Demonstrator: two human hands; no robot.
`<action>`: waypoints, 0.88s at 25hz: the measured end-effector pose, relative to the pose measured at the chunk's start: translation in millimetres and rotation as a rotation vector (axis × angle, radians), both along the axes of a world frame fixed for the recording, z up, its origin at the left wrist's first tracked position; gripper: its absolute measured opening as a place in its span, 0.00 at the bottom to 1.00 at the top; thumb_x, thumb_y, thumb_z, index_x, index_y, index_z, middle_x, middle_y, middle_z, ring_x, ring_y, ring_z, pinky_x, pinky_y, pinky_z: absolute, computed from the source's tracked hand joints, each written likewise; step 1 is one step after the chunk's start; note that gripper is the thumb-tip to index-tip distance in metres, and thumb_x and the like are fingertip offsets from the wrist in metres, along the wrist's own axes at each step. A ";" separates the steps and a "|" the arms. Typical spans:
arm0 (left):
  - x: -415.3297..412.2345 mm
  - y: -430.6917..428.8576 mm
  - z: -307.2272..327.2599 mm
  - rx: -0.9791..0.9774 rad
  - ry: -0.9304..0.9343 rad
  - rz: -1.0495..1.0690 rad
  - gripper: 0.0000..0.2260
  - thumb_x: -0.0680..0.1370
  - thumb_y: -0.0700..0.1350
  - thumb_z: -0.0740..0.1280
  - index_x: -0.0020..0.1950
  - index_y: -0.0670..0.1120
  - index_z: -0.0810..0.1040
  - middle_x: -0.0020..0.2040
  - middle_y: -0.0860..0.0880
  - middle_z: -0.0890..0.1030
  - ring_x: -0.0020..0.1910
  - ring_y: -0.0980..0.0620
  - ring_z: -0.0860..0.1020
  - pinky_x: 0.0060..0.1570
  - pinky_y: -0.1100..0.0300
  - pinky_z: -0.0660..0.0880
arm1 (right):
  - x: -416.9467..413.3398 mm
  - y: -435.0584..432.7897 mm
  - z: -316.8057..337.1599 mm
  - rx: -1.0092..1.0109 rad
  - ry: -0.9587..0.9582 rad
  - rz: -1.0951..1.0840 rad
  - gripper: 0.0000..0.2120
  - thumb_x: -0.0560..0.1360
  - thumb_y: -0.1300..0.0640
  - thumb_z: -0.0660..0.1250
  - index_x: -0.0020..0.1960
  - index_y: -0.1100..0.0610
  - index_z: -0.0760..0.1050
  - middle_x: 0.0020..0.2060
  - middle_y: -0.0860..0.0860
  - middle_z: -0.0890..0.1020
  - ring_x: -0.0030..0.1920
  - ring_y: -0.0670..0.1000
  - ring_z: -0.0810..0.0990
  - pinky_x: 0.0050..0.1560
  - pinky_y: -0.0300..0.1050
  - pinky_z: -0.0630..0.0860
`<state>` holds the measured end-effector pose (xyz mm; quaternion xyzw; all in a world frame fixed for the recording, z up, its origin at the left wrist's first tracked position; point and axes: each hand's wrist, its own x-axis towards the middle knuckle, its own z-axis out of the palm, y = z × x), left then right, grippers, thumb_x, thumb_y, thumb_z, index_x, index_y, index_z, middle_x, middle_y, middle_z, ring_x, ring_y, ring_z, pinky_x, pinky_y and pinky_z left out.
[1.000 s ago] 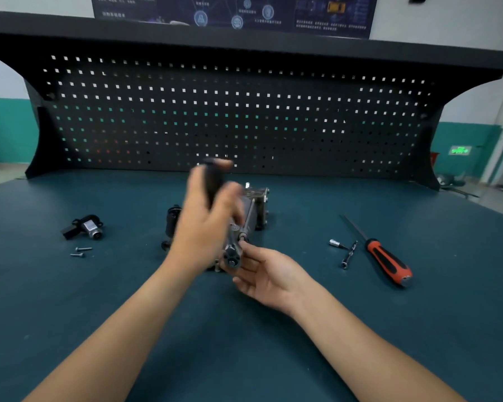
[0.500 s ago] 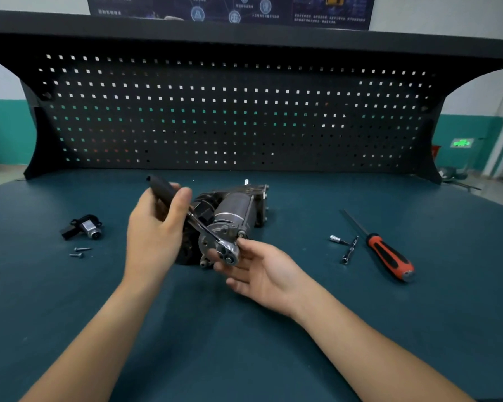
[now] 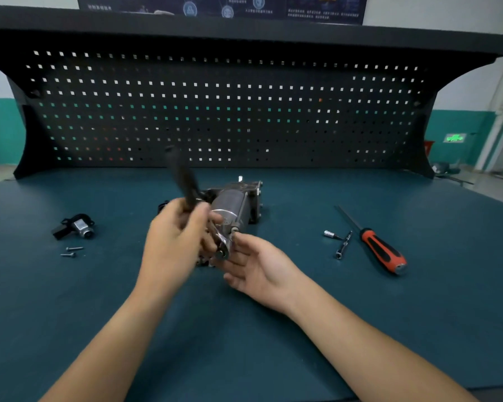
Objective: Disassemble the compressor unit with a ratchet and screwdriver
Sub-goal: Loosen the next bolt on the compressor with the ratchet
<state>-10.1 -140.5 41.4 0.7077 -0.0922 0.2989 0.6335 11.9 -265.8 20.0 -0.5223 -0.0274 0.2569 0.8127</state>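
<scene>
The poster (image 3: 221, 8) up top has writing, too blurry to read. The compressor unit (image 3: 233, 205) lies mid-table (image 3: 244, 329), its long side pointing away from you. Your left hand (image 3: 173, 245) grips the ratchet (image 3: 184, 177), handle up. Your right hand (image 3: 260, 269), fingers loose, touches its head.

Two bare forearms are shown from the near edge up to bare hands. The left hand (image 3: 174, 242) is blurred; the right hand (image 3: 262, 265) is rendered sharply.
</scene>
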 end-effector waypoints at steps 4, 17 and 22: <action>2.2 -6.1 -6.7 -0.268 0.120 -0.051 0.07 0.81 0.43 0.57 0.44 0.46 0.69 0.33 0.53 0.83 0.20 0.58 0.72 0.22 0.67 0.69 | -0.9 2.1 0.5 -0.003 0.020 0.000 0.10 0.79 0.55 0.57 0.42 0.54 0.74 0.30 0.48 0.81 0.34 0.46 0.80 0.31 0.36 0.71; 4.0 -7.3 -12.8 -0.201 0.068 0.010 0.08 0.81 0.43 0.58 0.41 0.47 0.70 0.33 0.55 0.82 0.20 0.59 0.69 0.23 0.69 0.68 | -0.8 -3.3 -0.1 -0.033 0.043 0.018 0.09 0.78 0.54 0.60 0.41 0.54 0.75 0.31 0.48 0.82 0.32 0.44 0.82 0.29 0.36 0.70; -5.3 -14.1 -17.9 0.614 -0.372 0.119 0.05 0.74 0.49 0.65 0.41 0.49 0.75 0.32 0.57 0.76 0.32 0.58 0.73 0.32 0.70 0.68 | 1.8 -6.3 -1.8 -0.090 0.030 -0.011 0.10 0.77 0.56 0.60 0.38 0.53 0.73 0.24 0.45 0.78 0.24 0.41 0.76 0.27 0.34 0.64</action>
